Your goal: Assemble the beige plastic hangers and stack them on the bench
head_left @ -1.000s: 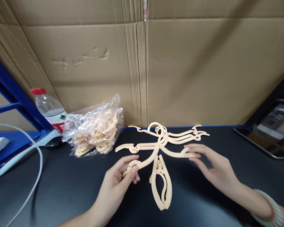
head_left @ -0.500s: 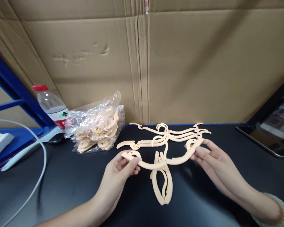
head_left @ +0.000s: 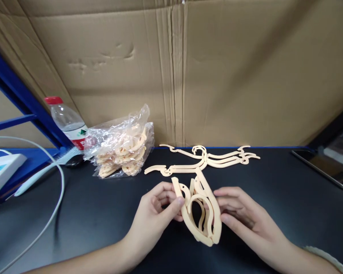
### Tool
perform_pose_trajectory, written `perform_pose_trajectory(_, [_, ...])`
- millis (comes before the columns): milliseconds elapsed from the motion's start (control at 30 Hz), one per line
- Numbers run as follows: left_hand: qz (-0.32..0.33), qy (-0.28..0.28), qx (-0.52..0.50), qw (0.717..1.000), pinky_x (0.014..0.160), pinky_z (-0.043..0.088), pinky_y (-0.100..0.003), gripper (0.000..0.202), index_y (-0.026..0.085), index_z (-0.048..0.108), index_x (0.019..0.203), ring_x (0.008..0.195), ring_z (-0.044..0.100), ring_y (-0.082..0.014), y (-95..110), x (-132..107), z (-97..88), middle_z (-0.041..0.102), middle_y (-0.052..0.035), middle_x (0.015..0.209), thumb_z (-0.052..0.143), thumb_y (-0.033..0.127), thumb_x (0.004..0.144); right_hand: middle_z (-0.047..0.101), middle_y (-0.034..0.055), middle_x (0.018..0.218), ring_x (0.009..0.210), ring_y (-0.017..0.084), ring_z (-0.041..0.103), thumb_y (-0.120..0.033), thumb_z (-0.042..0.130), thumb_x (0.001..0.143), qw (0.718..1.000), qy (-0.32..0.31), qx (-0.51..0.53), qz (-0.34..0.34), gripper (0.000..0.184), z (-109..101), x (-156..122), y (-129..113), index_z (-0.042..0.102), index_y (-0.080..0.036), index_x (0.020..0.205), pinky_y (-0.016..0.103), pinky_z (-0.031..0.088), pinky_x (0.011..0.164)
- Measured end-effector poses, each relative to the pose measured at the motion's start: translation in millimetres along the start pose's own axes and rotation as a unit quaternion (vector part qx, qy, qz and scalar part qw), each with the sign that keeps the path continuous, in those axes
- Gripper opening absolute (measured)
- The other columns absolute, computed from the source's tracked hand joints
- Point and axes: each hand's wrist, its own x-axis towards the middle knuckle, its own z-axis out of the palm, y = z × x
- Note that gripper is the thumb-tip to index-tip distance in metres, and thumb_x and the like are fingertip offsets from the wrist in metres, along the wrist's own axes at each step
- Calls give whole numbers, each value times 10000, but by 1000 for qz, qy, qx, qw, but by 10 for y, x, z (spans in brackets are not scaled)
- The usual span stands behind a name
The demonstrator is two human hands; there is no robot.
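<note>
A cream plastic folding hanger (head_left: 201, 211) stands folded between my two hands above the black table (head_left: 88, 220). My left hand (head_left: 157, 211) pinches its left arm with thumb and fingers. My right hand (head_left: 242, 215) presses against its right arm, fingers closed on it. Behind them several unfolded cream hangers (head_left: 208, 160) lie spread flat on the table near the cardboard wall.
A clear plastic bag of folded hangers (head_left: 121, 146) lies at the back left, beside a water bottle with a red cap (head_left: 67, 121). A white cable (head_left: 50, 205) curves over the left side. A tablet (head_left: 328, 167) lies at the far right. A cardboard wall (head_left: 188, 76) closes the back.
Both hands lifted one hanger off the pile by its arm ends, then swung the arms together. It is now folded between the hands, closer to me.
</note>
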Motion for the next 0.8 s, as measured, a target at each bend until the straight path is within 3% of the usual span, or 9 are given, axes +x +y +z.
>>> perform_pose_trajectory(133, [7,-17,1,1000,553,538,-191,220,141,616,867,609,589,-99,-11,-9,2,627,0,723,711,330,809,637,35,1141,1047,180,625,-201,456,960,990,-58,-109,-67,310,-25,-2,-53,598,-340,1198,313,527,911])
perform_pose_trajectory(267, [19,-38,11,999,591,532,-200,162,146,613,857,638,588,-105,-4,-22,3,635,-3,733,693,283,828,589,27,1225,1140,172,576,-188,431,968,983,-63,-156,-72,421,-48,1,-73,507,-385,1332,308,496,964])
perform_pose_trajectory(433, [39,-70,33,996,665,517,-232,116,163,616,864,741,594,-136,-2,-57,-1,622,-14,798,657,271,861,583,28,1273,1233,202,525,-202,446,964,977,-54,-190,-76,443,-50,3,-59,476,-392,1363,312,522,944])
perform_pose_trajectory(633, [31,-80,38,996,632,525,-241,142,167,607,869,744,588,-146,-39,-74,5,606,-19,814,649,302,865,627,0,1249,1106,206,628,-159,522,911,969,-55,-192,-144,548,-24,1,-148,445,-448,1370,298,573,864])
perform_pose_trajectory(800, [-5,-99,19,995,570,525,-224,212,148,569,851,624,599,-118,-66,-72,28,640,-22,741,649,344,864,614,34,1292,1172,217,590,-196,552,907,966,-117,-206,-107,464,-36,-3,-330,518,-340,1348,303,533,929])
